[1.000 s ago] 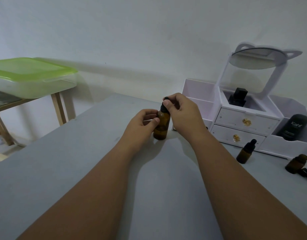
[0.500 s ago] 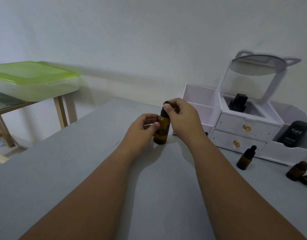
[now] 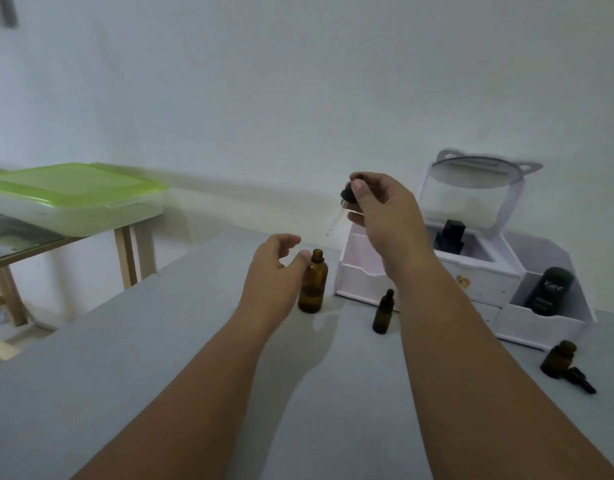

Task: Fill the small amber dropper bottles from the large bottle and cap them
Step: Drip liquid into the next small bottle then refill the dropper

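My right hand (image 3: 381, 216) pinches the dropper cap (image 3: 348, 195) up above the large bottle (image 3: 312, 285), my left hand (image 3: 274, 271) is loosely open with its thumb touching the glass, so I'd steady that bottle first.

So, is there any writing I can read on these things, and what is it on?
"Kahf": on the black tube standing in the right compartment of the white organizer.
Small print under that word: too blurred to read.
Large bottle, capped small bottle, open small bottle: no labels seen.
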